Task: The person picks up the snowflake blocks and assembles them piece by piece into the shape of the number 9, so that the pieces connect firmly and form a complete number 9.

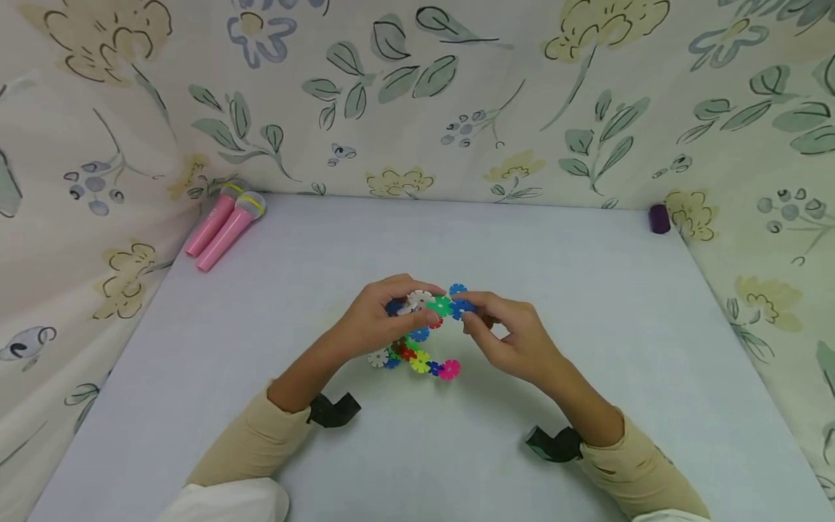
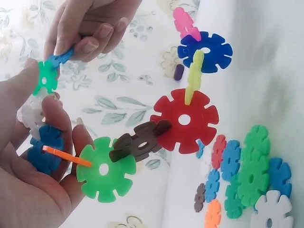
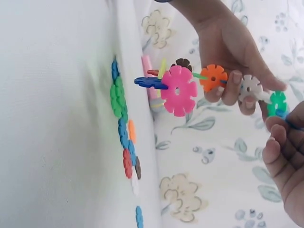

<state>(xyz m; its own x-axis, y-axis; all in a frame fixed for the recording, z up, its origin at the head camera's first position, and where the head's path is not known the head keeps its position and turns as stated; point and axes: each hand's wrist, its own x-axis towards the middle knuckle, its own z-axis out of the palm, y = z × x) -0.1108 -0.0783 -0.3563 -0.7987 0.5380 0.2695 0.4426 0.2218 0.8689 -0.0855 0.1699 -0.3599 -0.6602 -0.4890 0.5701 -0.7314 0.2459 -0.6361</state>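
Note:
A chain of notched flower-shaped plastic discs hangs from my left hand (image 1: 375, 319). Its thumb and fingers grip the end with the teal-green disc (image 2: 46, 78) and a white disc (image 3: 251, 88). My right hand (image 1: 515, 337) pinches a blue disc (image 2: 61, 59) that meets the edge of the teal-green one. Further along the chain come an orange disc (image 3: 213, 78), a light green disc (image 2: 90, 175), a brown disc (image 2: 135, 145), a red disc (image 2: 202, 118), a yellow disc (image 2: 194, 80), a dark blue disc (image 2: 218, 56) and a pink disc (image 3: 178, 102) at the free end.
Loose discs in several colours lie on the white table below the hands, among them a green disc (image 2: 251, 178) and a white disc (image 2: 280, 209). Two pink toy microphones (image 1: 225, 232) lie at the back left. A dark purple cylinder (image 1: 659, 218) stands at the back right corner.

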